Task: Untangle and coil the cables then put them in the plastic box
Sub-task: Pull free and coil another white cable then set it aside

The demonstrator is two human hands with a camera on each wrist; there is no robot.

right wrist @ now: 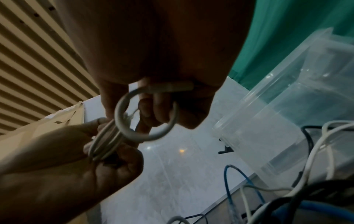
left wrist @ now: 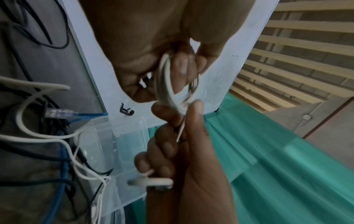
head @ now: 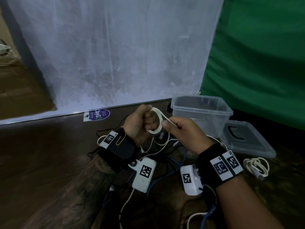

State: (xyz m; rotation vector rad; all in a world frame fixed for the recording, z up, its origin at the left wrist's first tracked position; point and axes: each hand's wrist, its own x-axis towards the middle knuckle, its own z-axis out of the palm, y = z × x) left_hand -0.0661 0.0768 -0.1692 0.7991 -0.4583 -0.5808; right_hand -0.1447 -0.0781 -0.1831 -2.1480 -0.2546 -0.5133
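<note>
- Gripping a small white cable coil (head: 156,120), the left hand (head: 140,123) has its fingers curled around the loops, held above the floor.
- The right hand (head: 182,129) pinches the free end of the same cable.
- The plastic box (head: 202,111) stands open just behind the hands.

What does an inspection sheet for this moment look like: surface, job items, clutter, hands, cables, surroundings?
Surface: dark wood-grain floor.
Job's things: clear plastic box open and upright, no cable seen in it; its lid lies flat beside it; white coiled cable on the floor by the lid.
Clutter: round sticker on the floor.
Hands: left hand grips the white coil; right hand pinches its loose strand.
Cables: tangled pile of white, blue and black cables below the hands.
Surroundings: white panel, green cloth.
</note>
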